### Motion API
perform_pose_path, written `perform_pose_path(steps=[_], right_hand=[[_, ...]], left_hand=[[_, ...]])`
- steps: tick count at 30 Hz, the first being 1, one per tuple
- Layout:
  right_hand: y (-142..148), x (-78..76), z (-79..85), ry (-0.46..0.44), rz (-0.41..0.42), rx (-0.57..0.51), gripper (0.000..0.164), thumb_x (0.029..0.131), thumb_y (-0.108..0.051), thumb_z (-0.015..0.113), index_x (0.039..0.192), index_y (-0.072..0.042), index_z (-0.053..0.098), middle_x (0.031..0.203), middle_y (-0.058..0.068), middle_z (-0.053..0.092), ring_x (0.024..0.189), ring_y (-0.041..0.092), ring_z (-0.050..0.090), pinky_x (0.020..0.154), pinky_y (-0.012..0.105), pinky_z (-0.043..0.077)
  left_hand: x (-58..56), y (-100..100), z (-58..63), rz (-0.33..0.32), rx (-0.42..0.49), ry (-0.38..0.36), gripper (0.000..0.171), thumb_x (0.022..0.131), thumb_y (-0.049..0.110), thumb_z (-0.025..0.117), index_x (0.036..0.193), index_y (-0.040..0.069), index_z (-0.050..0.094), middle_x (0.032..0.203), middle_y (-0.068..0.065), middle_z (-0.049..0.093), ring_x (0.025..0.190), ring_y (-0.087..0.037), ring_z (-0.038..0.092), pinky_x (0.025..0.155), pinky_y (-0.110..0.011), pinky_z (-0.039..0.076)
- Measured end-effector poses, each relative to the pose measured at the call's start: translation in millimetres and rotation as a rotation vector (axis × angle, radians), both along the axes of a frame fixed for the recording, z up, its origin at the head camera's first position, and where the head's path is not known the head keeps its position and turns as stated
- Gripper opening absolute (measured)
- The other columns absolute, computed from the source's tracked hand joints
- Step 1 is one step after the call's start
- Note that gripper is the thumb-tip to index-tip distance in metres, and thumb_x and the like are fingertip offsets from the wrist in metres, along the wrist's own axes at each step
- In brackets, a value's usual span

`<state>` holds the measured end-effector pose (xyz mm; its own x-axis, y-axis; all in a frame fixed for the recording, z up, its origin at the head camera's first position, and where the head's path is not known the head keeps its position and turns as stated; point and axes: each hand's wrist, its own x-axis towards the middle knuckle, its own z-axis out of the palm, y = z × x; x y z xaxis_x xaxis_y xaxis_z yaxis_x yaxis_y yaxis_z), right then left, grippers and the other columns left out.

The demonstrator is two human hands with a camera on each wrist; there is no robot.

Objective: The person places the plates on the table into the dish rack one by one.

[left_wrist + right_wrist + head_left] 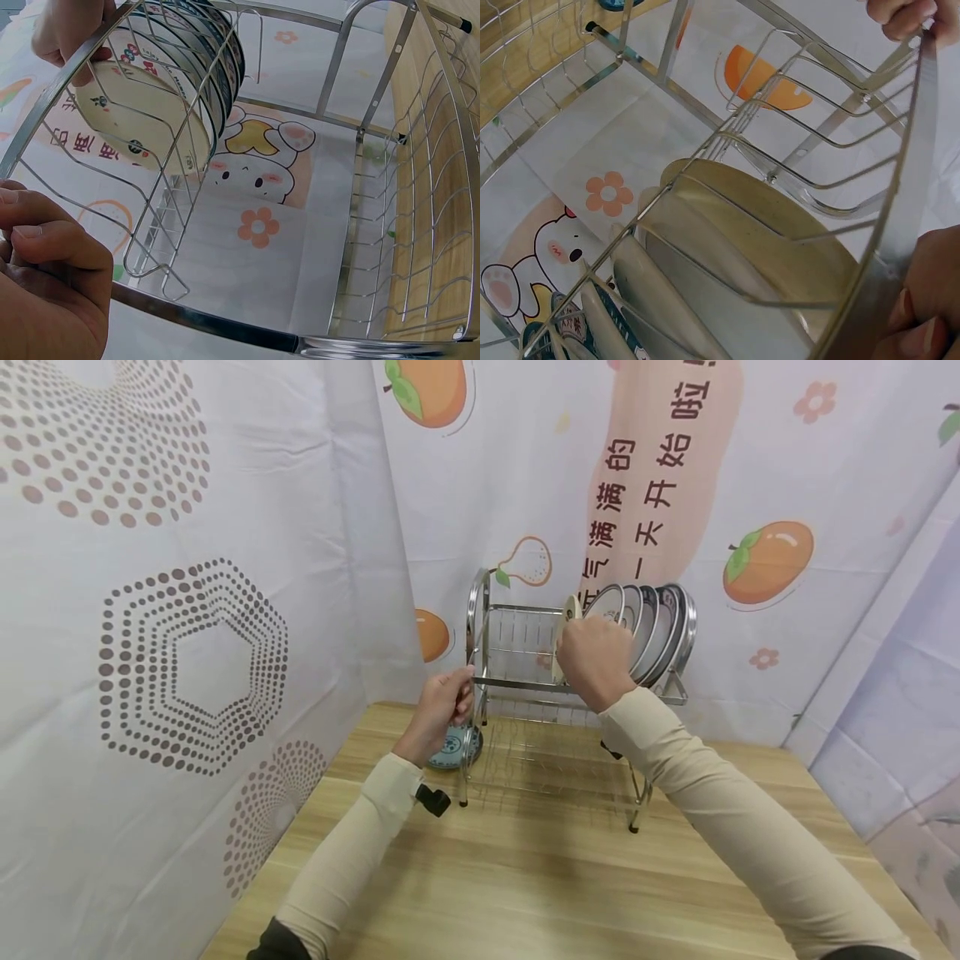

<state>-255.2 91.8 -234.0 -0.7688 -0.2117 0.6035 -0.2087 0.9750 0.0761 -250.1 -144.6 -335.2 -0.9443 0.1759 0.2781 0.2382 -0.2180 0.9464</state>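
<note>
A two-tier metal dish rack (525, 685) stands on the table. At the left front corner of its upper tier, my left hand (446, 697) grips the rail, fingers curled. My right hand (596, 660) holds the edge of a cream plate (135, 112) with a small flower pattern; the plate stands upright between the upper tier's wires. Right of it in the head view, several more plates (660, 627) stand on edge in a row. In the right wrist view the cream plate (772, 225) shows its underside, and my right fingers are partly hidden behind the rail (900, 225).
A blue patterned plate (450, 750) lies on the wooden table (517, 877) by the rack's left legs. The lower tier (540, 760) is wire. Printed curtains (465, 485) hang behind and to the left.
</note>
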Motion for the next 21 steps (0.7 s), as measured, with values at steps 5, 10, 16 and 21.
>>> perform_pose_path(steps=[5, 10, 16, 21], right_hand=[[-4.0, -2.0, -2.2, -0.017, -0.014, 0.03, 0.041, 0.1, -0.009, 0.049, 0.059, -0.011, 0.047, 0.055, 0.004, 0.043, 0.051, 0.021, 0.04, 0.041, 0.04, 0.04], [-5.5, -1.1, -1.8, -0.064, -0.016, 0.051, 0.037, 0.1, -0.006, 0.052, 0.063, -0.008, 0.053, 0.055, 0.004, 0.046, 0.051, 0.019, 0.039, 0.041, 0.036, 0.038], [-7.8, 1.5, -0.3, -0.121, -0.028, 0.07, 0.027, 0.098, -0.006, 0.055, 0.073, -0.001, 0.063, 0.057, 0.006, 0.052, 0.05, 0.019, 0.044, 0.041, 0.036, 0.042], [-8.6, 2.6, 0.4, -0.173, -0.045, 0.047, 0.021, 0.098, -0.006, 0.054, 0.08, 0.0, 0.064, 0.061, 0.01, 0.057, 0.052, 0.022, 0.051, 0.043, 0.038, 0.047]], left_hand=[[-0.9, 0.1, -1.6, -0.002, 0.008, 0.007, 0.049, 0.105, 0.041, 0.059, 0.071, 0.009, 0.043, 0.053, 0.0, 0.039, 0.043, -0.011, 0.035, 0.043, -0.023, 0.031], [-1.3, 1.3, -2.5, 0.002, 0.008, 0.005, 0.048, 0.104, 0.04, 0.059, 0.07, 0.009, 0.043, 0.053, 0.001, 0.04, 0.042, -0.011, 0.035, 0.042, -0.023, 0.03], [-2.1, 0.7, -2.7, 0.004, 0.005, -0.008, 0.049, 0.104, 0.041, 0.059, 0.07, 0.009, 0.043, 0.053, 0.001, 0.04, 0.043, -0.011, 0.035, 0.043, -0.023, 0.03], [-3.1, 0.0, -2.9, 0.001, -0.001, -0.011, 0.049, 0.105, 0.041, 0.058, 0.07, 0.01, 0.043, 0.053, 0.001, 0.04, 0.043, -0.011, 0.035, 0.043, -0.024, 0.028]])
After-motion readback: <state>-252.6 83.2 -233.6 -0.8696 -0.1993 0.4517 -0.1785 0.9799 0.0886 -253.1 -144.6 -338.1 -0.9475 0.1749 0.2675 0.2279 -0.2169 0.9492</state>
